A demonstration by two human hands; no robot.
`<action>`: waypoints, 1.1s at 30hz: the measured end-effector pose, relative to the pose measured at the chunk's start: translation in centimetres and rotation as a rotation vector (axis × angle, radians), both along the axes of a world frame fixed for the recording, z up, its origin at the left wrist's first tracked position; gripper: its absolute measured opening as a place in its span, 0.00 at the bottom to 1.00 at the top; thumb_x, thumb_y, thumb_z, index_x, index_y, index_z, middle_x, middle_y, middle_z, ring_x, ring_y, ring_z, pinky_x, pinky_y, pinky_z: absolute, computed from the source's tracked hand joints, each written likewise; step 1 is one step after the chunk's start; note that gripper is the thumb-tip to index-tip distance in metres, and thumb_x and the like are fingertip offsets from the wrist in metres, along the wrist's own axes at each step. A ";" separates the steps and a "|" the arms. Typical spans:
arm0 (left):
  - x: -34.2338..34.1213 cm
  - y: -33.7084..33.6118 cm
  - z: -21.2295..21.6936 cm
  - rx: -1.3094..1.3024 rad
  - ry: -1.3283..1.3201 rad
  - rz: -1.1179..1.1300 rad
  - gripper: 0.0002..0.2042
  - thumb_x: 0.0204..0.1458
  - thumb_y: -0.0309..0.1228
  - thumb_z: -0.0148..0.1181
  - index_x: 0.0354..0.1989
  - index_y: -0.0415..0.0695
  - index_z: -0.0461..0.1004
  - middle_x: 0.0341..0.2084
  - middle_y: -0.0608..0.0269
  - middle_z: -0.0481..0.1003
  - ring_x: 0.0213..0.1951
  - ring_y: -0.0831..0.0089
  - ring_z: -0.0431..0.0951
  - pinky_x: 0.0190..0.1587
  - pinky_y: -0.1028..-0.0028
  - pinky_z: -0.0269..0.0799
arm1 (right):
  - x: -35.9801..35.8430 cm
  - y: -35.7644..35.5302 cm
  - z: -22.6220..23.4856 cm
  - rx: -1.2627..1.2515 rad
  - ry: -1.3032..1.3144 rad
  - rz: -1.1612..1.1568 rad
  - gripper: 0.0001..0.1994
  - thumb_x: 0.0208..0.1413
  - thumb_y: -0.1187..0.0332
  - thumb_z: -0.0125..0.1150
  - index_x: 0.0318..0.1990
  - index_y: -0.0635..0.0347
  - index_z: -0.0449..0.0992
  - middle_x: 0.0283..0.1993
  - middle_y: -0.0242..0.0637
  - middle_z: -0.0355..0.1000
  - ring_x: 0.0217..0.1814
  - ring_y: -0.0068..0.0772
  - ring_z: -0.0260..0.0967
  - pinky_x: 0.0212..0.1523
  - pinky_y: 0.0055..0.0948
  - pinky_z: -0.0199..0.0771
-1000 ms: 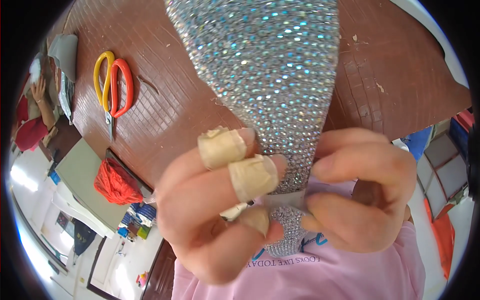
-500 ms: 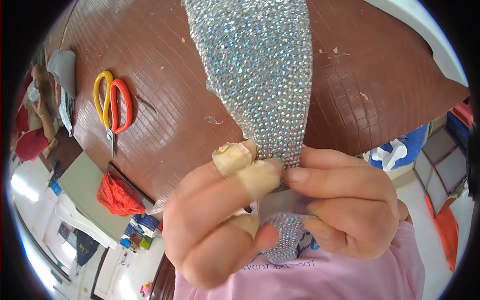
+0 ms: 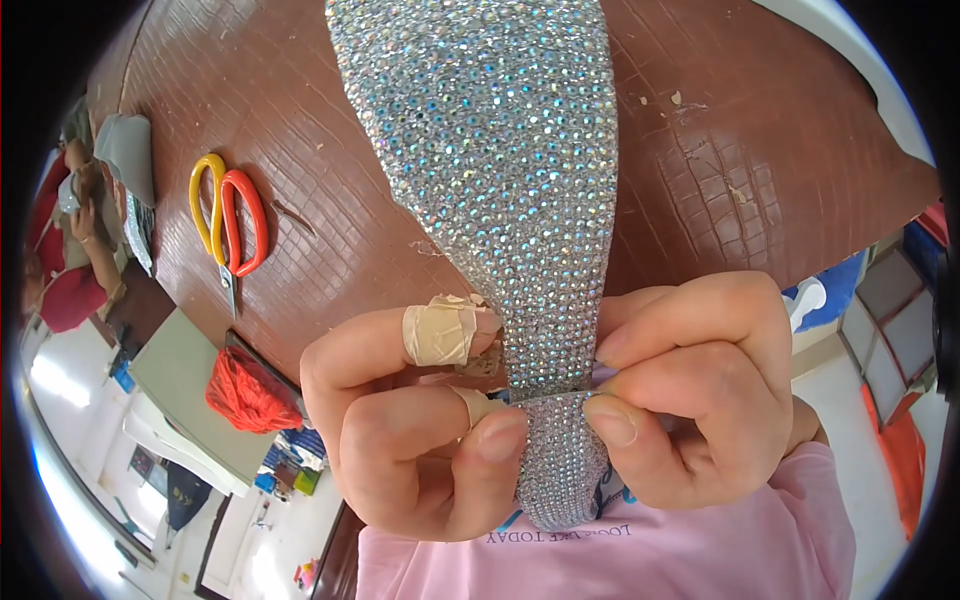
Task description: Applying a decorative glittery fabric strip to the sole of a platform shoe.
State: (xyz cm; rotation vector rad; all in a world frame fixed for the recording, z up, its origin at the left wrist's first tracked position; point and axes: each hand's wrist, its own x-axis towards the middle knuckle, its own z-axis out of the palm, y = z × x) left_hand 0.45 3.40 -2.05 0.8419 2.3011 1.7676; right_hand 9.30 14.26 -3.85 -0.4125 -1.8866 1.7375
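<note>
A band of silvery rhinestone fabric (image 3: 490, 150) lies over the table, wide at the far side and narrowing toward me. Its narrow end meets a second narrow rhinestone strip (image 3: 560, 465), which hangs curled below the join in front of my pink shirt. My left hand (image 3: 410, 420), with beige tape round some fingers, pinches the left edge at the join. On the right edge, my right hand (image 3: 700, 390) pinches the same place between thumb and fingertips. The fingers partly hide how the two pieces overlap.
Scissors (image 3: 230, 220) with one yellow and one red handle lie on the brown table cover (image 3: 690, 190) to the left. Farther left are a red plastic bag (image 3: 250, 390) and another person's arm (image 3: 90, 235). A blue stool (image 3: 835, 290) stands at the right.
My left fingers have spread from the join to its left edge. The lower strip now meets the upper band, where a gap showed before. The wide band has come slightly nearer.
</note>
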 end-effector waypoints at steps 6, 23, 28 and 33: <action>-0.2 -0.6 0.6 -0.092 -0.127 -0.082 0.09 0.49 0.30 0.50 0.21 0.46 0.58 0.35 0.50 0.65 0.34 0.69 0.66 0.40 0.74 0.64 | -0.3 0.5 -0.1 0.028 -0.019 0.048 0.05 0.44 0.76 0.60 0.26 0.63 0.68 0.36 0.46 0.64 0.28 0.35 0.68 0.27 0.22 0.71; 0.5 0.0 -0.6 0.090 -0.243 -0.007 0.10 0.48 0.31 0.52 0.20 0.46 0.59 0.37 0.51 0.65 0.37 0.68 0.66 0.42 0.72 0.64 | -0.3 0.8 -1.1 -0.053 0.023 0.126 0.04 0.46 0.74 0.57 0.27 0.62 0.69 0.38 0.44 0.62 0.31 0.31 0.65 0.32 0.23 0.69; 0.6 -0.1 -0.7 0.107 -0.267 0.052 0.09 0.47 0.31 0.55 0.20 0.45 0.62 0.38 0.51 0.66 0.36 0.67 0.69 0.38 0.73 0.67 | -0.2 0.8 -1.3 -0.101 0.034 0.144 0.04 0.47 0.72 0.57 0.27 0.62 0.69 0.38 0.44 0.62 0.33 0.32 0.64 0.34 0.24 0.68; 0.7 -0.6 -0.9 0.086 -0.261 -0.027 0.09 0.49 0.33 0.50 0.21 0.46 0.60 0.39 0.53 0.63 0.39 0.68 0.65 0.43 0.70 0.64 | 0.0 0.7 -1.4 -0.144 0.036 0.153 0.05 0.48 0.72 0.57 0.26 0.62 0.69 0.38 0.43 0.62 0.34 0.33 0.64 0.35 0.25 0.68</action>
